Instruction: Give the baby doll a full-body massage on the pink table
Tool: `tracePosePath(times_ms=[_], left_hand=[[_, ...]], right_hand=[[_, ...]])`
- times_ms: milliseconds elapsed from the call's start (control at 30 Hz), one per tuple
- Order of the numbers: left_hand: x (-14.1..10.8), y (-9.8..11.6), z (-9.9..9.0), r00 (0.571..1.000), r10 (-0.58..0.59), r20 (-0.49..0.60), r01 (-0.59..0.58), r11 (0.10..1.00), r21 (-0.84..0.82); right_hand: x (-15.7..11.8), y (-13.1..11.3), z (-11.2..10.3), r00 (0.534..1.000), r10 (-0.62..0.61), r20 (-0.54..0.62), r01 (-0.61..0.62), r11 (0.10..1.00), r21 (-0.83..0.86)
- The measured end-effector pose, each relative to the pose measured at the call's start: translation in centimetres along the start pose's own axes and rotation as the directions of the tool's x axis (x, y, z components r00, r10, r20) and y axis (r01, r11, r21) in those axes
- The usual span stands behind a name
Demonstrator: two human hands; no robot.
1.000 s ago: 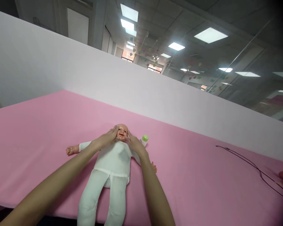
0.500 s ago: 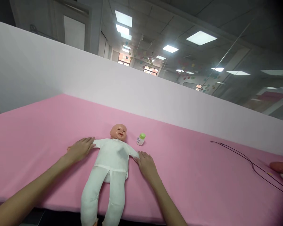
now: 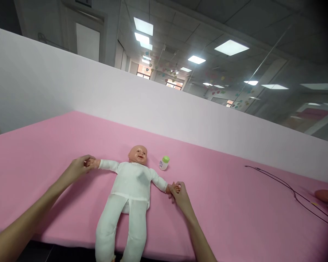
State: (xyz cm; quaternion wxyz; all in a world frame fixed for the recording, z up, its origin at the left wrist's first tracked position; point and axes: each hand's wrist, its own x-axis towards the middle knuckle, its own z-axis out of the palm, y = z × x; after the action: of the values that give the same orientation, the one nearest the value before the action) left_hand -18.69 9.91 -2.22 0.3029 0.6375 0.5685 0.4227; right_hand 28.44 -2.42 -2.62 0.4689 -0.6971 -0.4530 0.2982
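Observation:
A baby doll in a white top and white trousers lies face up, its arms spread to both sides and its legs toward me. My left hand is closed around the doll's hand at the left. On the other side, my right hand pinches the doll's other hand between thumb and fingers. A small bottle with a green cap and clear body stands beside the doll's head, touched by neither hand.
The doll rests on a pink padded table. A low white wall runs along its back, with glass above. Dark cables cross the right side, near an orange-brown rounded object at the edge.
Both hands have slid outward from the doll's sleeves to its hands. They lay flat on the arms before and are now closed around the doll's hands.

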Motion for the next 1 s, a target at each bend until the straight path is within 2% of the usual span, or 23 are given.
tracePosePath(times_ms=[100, 167, 267, 367, 433, 533, 567, 600, 633, 667, 700, 733, 800, 833, 867, 933, 1000], left_hand=[[0.2, 2.0, 2.4, 0.998, -0.054, -0.026, 0.045, 0.96, -0.275], [0.3, 3.2, 4.4, 0.997, -0.056, -0.054, 0.033, 0.935, -0.353], [0.2, 4.4, 7.0, 0.996, 0.054, -0.065, -0.075, 0.927, -0.367], [0.1, 4.8, 8.4, 0.962, 0.271, -0.03, -0.268, 0.921, -0.284], [-0.1, 4.5, 8.8, 0.887, 0.46, 0.039, -0.448, 0.878, -0.167], [-0.3, 3.7, 8.8, 0.683, 0.711, 0.165, -0.719, 0.695, -0.019], [-0.4, 3.4, 8.8, 0.622, 0.757, 0.199, -0.775, 0.632, 0.016], [-0.5, 3.2, 8.8, 0.579, 0.784, 0.225, -0.809, 0.586, 0.042], [-0.5, 3.0, 8.9, 0.562, 0.791, 0.242, -0.822, 0.566, 0.06], [-0.6, 2.9, 8.9, 0.572, 0.784, 0.241, -0.816, 0.574, 0.069], [-0.7, 2.9, 9.0, 0.61, 0.762, 0.218, -0.788, 0.611, 0.071], [-0.7, 2.9, 9.1, 0.671, 0.72, 0.179, -0.738, 0.672, 0.062], [-0.6, 2.8, 9.3, 0.823, 0.566, 0.052, -0.566, 0.824, -0.009], [-0.5, 2.7, 9.4, 0.893, 0.45, -0.02, -0.451, 0.89, -0.069], [-0.3, 2.5, 9.5, 0.944, 0.319, -0.084, -0.328, 0.935, -0.136], [0.3, 2.1, 9.6, 0.985, 0.093, -0.144, -0.13, 0.954, -0.27], [0.7, 1.7, 9.6, 0.99, -0.004, -0.138, -0.046, 0.936, -0.35]], right_hand=[[0.4, -1.0, 1.8, 0.999, 0.023, -0.036, -0.009, 0.935, 0.354], [0.8, -1.8, 2.8, 0.998, -0.012, -0.058, 0.036, 0.904, 0.427], [1.1, -3.0, 4.3, 0.985, -0.161, -0.055, 0.17, 0.921, 0.351], [1.0, -3.6, 5.5, 0.924, -0.382, -0.008, 0.379, 0.916, 0.13], [0.8, -3.5, 6.1, 0.853, -0.515, 0.088, 0.521, 0.851, -0.069], [0.5, -2.9, 6.6, 0.687, -0.663, 0.298, 0.726, 0.637, -0.258], [0.3, -2.6, 6.7, 0.627, -0.687, 0.367, 0.779, 0.559, -0.284], [0.2, -2.4, 6.9, 0.575, -0.699, 0.425, 0.818, 0.492, -0.298], [0.1, -2.2, 7.0, 0.543, -0.704, 0.458, 0.839, 0.448, -0.308], [0.1, -2.1, 7.1, 0.536, -0.708, 0.461, 0.844, 0.435, -0.313], [0.0, -1.9, 7.2, 0.555, -0.714, 0.427, 0.831, 0.458, -0.314], [0.1, -1.9, 7.3, 0.599, -0.716, 0.359, 0.8, 0.517, -0.303], [0.4, -1.8, 7.4, 0.75, -0.649, 0.127, 0.658, 0.716, -0.233], [0.6, -1.8, 7.3, 0.829, -0.56, -0.002, 0.552, 0.818, -0.16], [1.0, -1.7, 7.2, 0.89, -0.443, -0.107, 0.438, 0.897, -0.065], [1.7, -1.6, 7.0, 0.959, -0.21, -0.191, 0.236, 0.963, 0.127], [2.4, -1.3, 6.7, 0.985, -0.095, -0.144, 0.129, 0.96, 0.247]])
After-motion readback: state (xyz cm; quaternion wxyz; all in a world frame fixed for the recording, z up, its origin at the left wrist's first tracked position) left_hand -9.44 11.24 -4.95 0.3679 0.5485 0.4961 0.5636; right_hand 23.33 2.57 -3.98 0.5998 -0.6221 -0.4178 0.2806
